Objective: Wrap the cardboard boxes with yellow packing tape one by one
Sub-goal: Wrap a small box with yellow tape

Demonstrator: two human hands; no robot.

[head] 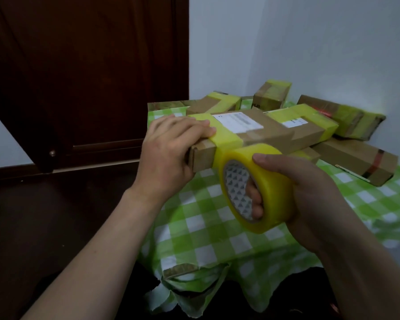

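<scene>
1. Cardboard boxes: seven, I think. They are the near box (252, 137), the banded box (310, 133) just behind it (blur at their join means these two could be a single long one), the left rear box (214, 103), the upright box (270, 94), the right rear box (342, 115), the front right box (356, 161) and the half-hidden box (307, 154).
2. Tape rolls: one, the yellow tape roll (275, 192).
3. White labels: two, the larger label (238, 122) and the smaller label (295, 122).
4. Hands: two, the left hand (169, 155) and the right hand (310, 192).
5. Cloths: one, the green checked cloth (206, 215).
6. Doors: one, the dark door (86, 65).
</scene>
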